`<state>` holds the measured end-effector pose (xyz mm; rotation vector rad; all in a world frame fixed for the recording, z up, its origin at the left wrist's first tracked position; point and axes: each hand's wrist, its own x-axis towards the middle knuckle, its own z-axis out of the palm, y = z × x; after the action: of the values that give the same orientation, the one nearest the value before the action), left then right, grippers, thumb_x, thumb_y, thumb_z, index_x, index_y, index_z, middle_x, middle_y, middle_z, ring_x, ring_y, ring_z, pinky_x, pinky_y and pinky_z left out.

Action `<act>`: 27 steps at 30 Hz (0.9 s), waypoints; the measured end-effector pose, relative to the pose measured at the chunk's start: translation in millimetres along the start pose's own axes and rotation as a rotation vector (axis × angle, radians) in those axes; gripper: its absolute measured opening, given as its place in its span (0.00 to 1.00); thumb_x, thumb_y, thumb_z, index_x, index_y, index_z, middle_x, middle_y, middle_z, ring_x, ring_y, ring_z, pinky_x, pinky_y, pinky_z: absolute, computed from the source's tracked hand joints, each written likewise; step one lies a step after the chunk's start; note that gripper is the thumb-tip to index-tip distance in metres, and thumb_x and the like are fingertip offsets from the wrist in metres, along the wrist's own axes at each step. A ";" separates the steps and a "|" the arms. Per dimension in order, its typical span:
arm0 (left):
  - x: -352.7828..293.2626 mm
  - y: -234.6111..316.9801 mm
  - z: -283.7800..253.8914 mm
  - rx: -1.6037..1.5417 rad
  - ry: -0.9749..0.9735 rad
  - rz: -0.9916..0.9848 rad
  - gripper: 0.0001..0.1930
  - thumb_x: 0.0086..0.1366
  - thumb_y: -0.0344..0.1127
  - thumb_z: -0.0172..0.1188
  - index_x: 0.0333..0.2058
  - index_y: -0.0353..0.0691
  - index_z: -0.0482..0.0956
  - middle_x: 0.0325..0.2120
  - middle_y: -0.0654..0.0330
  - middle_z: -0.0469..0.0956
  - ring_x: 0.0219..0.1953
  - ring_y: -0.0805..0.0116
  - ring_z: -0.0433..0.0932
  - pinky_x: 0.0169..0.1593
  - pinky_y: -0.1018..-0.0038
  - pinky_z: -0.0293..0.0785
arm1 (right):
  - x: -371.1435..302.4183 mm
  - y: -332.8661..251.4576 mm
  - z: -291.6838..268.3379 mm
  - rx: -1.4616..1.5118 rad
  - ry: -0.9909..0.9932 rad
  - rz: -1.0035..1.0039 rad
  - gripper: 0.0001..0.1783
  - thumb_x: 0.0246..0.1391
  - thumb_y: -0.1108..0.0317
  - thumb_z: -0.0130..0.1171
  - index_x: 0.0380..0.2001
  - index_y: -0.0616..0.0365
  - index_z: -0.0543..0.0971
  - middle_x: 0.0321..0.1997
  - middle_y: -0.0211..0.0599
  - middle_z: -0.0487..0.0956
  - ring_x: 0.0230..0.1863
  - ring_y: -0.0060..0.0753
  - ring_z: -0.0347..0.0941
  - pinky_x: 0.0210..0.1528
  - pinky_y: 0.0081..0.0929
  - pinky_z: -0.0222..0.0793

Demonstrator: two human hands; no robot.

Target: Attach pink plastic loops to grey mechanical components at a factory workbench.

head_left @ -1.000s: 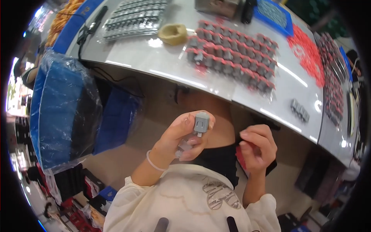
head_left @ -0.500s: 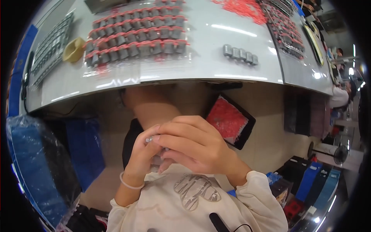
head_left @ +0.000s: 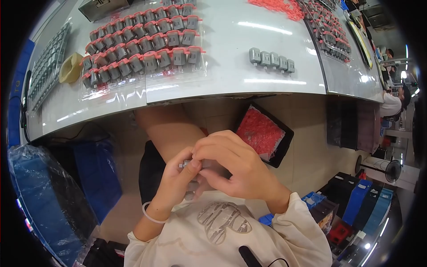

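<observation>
Both my hands meet above my lap. My left hand (head_left: 175, 175) is closed round small grey motor-like parts (head_left: 190, 194); a silvery end pokes out by the thumb, and another grey piece shows lower down below the fingers. My right hand (head_left: 244, 171) curls over from the other side, its fingertips touching the left thumb and fingers. What those right fingertips pinch is mostly hidden. On the table beyond, a short row of similar grey motors (head_left: 271, 60) stands without red pieces. Farther left, several rows of grey motors with red caps (head_left: 151, 60) fill a clear tray.
A yellowish cup-like holder (head_left: 71, 68) stands beside another clear tray of grey parts (head_left: 49, 64). Loose red pieces (head_left: 278, 8) lie at the back. Under the white table (head_left: 222, 84), a black bin of red pieces (head_left: 262, 131) rests on the floor. Blue crates (head_left: 49, 187) stand left.
My hands have shifted slightly right and parted a little, with the right fingers more arched, so more of the grey parts shows. The view has also moved a bit.
</observation>
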<state>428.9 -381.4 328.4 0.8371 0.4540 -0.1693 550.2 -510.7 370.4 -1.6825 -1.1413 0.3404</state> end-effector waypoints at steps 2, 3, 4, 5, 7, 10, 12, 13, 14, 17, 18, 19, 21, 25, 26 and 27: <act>1.2 -0.8 -0.1 0.009 0.001 -0.026 0.14 0.67 0.41 0.53 0.45 0.38 0.71 0.30 0.66 0.72 0.30 0.81 0.71 0.28 0.85 0.67 | -1.9 -0.5 -1.1 0.000 -0.019 0.039 0.19 0.33 0.80 0.65 0.34 0.58 0.76 0.38 0.37 0.77 0.41 0.44 0.71 0.44 0.33 0.69; 2.0 -1.8 -0.5 0.018 0.003 -0.051 0.14 0.67 0.41 0.53 0.45 0.38 0.71 0.29 0.66 0.71 0.27 0.80 0.71 0.25 0.85 0.66 | -3.5 -0.1 -1.9 -0.001 -0.038 0.076 0.18 0.34 0.80 0.65 0.34 0.58 0.76 0.38 0.36 0.77 0.42 0.44 0.71 0.44 0.33 0.69; 1.1 -0.5 1.9 0.019 0.003 -0.050 0.14 0.67 0.41 0.53 0.45 0.38 0.71 0.29 0.66 0.71 0.27 0.80 0.71 0.25 0.85 0.66 | -5.5 -0.5 -3.5 -0.001 -0.038 0.075 0.18 0.34 0.80 0.65 0.34 0.58 0.76 0.38 0.36 0.77 0.42 0.44 0.71 0.44 0.33 0.69; -1.0 2.1 6.1 -0.009 -0.010 -0.103 0.13 0.68 0.40 0.52 0.45 0.38 0.70 0.28 0.65 0.71 0.24 0.79 0.71 0.22 0.84 0.65 | -7.9 -1.4 -5.8 0.003 -0.065 0.134 0.18 0.34 0.80 0.65 0.34 0.58 0.76 0.38 0.36 0.77 0.41 0.43 0.72 0.44 0.32 0.69; -5.0 1.3 9.0 -0.040 -0.016 -0.150 0.13 0.68 0.40 0.51 0.45 0.38 0.70 0.26 0.65 0.70 0.21 0.78 0.71 0.20 0.83 0.63 | -11.5 -3.2 -8.6 0.010 -0.099 0.188 0.17 0.35 0.79 0.65 0.34 0.59 0.77 0.38 0.36 0.77 0.41 0.42 0.72 0.43 0.31 0.69; -6.9 -3.4 7.9 0.008 -0.066 -0.140 0.13 0.69 0.39 0.49 0.46 0.37 0.69 0.23 0.64 0.70 0.17 0.77 0.69 0.18 0.82 0.63 | -14.3 -5.3 -12.6 0.032 -0.150 0.258 0.16 0.37 0.78 0.65 0.33 0.59 0.76 0.37 0.35 0.77 0.40 0.37 0.72 0.42 0.29 0.68; -7.4 -2.6 7.5 0.004 -0.124 -0.194 0.14 0.69 0.40 0.48 0.46 0.36 0.70 0.21 0.64 0.70 0.17 0.77 0.70 0.18 0.82 0.63 | -14.7 -6.1 -17.0 0.147 -0.205 0.429 0.13 0.38 0.77 0.65 0.32 0.59 0.76 0.36 0.34 0.77 0.39 0.30 0.72 0.41 0.27 0.68; -7.6 -1.7 7.7 0.006 -0.129 -0.190 0.14 0.69 0.40 0.48 0.46 0.36 0.70 0.21 0.64 0.70 0.17 0.77 0.70 0.18 0.82 0.63 | -15.7 -5.2 -18.7 0.141 -0.202 0.425 0.13 0.38 0.77 0.65 0.32 0.59 0.76 0.36 0.34 0.77 0.39 0.30 0.72 0.41 0.27 0.68; -7.9 -0.6 7.9 0.018 -0.145 -0.243 0.15 0.70 0.40 0.48 0.46 0.36 0.70 0.20 0.64 0.70 0.17 0.77 0.69 0.18 0.82 0.63 | -17.4 -2.6 -20.0 0.210 -0.230 0.492 0.12 0.39 0.77 0.65 0.31 0.59 0.76 0.36 0.33 0.77 0.39 0.27 0.72 0.40 0.26 0.68; -7.8 1.8 8.9 0.036 -0.162 -0.298 0.15 0.69 0.40 0.48 0.46 0.35 0.72 0.19 0.64 0.69 0.16 0.77 0.69 0.17 0.81 0.63 | -20.7 7.8 -25.7 0.347 -0.250 0.540 0.11 0.40 0.77 0.65 0.29 0.60 0.75 0.36 0.33 0.77 0.38 0.24 0.72 0.39 0.24 0.68; -6.8 0.5 8.6 0.034 -0.161 -0.309 0.15 0.69 0.39 0.48 0.46 0.34 0.72 0.19 0.64 0.69 0.16 0.77 0.69 0.17 0.81 0.63 | -21.9 11.3 -29.3 0.419 -0.247 0.531 0.11 0.40 0.77 0.65 0.29 0.60 0.75 0.36 0.34 0.77 0.37 0.23 0.72 0.38 0.23 0.68; -7.4 -1.2 7.2 0.036 -0.155 -0.299 0.15 0.69 0.39 0.48 0.46 0.34 0.72 0.19 0.64 0.69 0.16 0.77 0.69 0.17 0.81 0.63 | -18.3 13.9 -36.8 0.428 -0.191 0.493 0.11 0.39 0.78 0.65 0.29 0.61 0.75 0.36 0.35 0.77 0.37 0.23 0.72 0.39 0.23 0.68; -7.2 -6.5 2.8 0.042 -0.155 -0.239 0.15 0.69 0.38 0.48 0.44 0.30 0.71 0.18 0.62 0.66 0.13 0.75 0.67 0.14 0.82 0.62 | -3.3 18.6 -65.1 0.371 0.018 0.466 0.12 0.39 0.79 0.64 0.31 0.62 0.75 0.38 0.37 0.77 0.38 0.24 0.72 0.42 0.23 0.67; -10.1 -9.5 0.7 -0.021 -0.121 -0.237 0.14 0.69 0.37 0.48 0.42 0.30 0.72 0.17 0.63 0.65 0.13 0.76 0.66 0.13 0.82 0.61 | 19.0 58.3 -150.8 -0.129 0.403 0.328 0.16 0.40 0.80 0.62 0.36 0.63 0.75 0.40 0.36 0.77 0.43 0.24 0.70 0.48 0.22 0.64; -9.4 -10.0 0.3 -0.035 -0.112 -0.233 0.14 0.69 0.37 0.48 0.41 0.30 0.72 0.17 0.63 0.65 0.12 0.76 0.66 0.13 0.82 0.61 | 18.7 70.0 -166.0 -0.168 0.392 0.347 0.17 0.41 0.81 0.61 0.38 0.64 0.75 0.41 0.36 0.77 0.44 0.24 0.70 0.48 0.22 0.64; -9.0 -10.5 -0.6 -0.054 -0.095 -0.226 0.13 0.69 0.37 0.47 0.41 0.30 0.72 0.17 0.63 0.65 0.12 0.76 0.66 0.13 0.82 0.61 | 20.0 78.4 -170.4 -0.169 0.391 0.344 0.17 0.41 0.81 0.61 0.38 0.64 0.75 0.41 0.36 0.77 0.44 0.24 0.70 0.48 0.22 0.64</act>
<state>417.4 -388.2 325.0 0.7200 0.4612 -0.4026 718.1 -595.8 382.7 -1.9908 -0.6057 0.1186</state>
